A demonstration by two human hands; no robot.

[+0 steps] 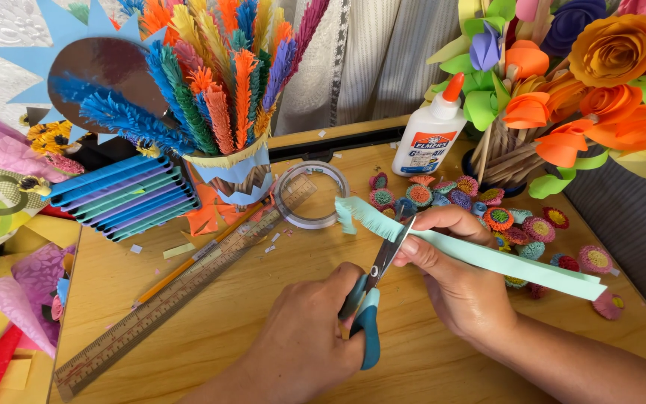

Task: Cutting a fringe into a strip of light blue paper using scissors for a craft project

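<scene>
Left hand (304, 337): nearest of all, low in the middle of the wooden table (211, 314); fingers closed through the teal handles of the scissors (371, 292).
Scissors: blades point away and up, parted just enough to bite the edge of the paper strip (480, 258); whether they are opening or closing cannot be told.
Right hand (454, 273): just right of the scissors, thumb on top and fingers beneath, pinched on the strip right beside the blades.
Paper strip: pale mint, long and narrow, lifted off the table; it runs from a fringed end at the left, through the right hand, down to a free end at the right.
Handling: judged light, thin and floppy; the uncut tail sags, the fringe would tear or crumple easily. Best held flat along the uncut long edge, close to the cut, as the fingers have it.
Ruler (181, 292): left of the hands, lying slantwise, an orange pencil (196, 258) just beside it.
Tape roll (310, 194): farther back, centre, flat on the table.
Small fringed discs (461, 198): scattered beyond and right of the right hand.
Glue bottle (431, 131): far, upright, white with orange cap.
Cup of fringed paper feathers (222, 112): far left.
Paper flowers (592, 82): far right.
</scene>
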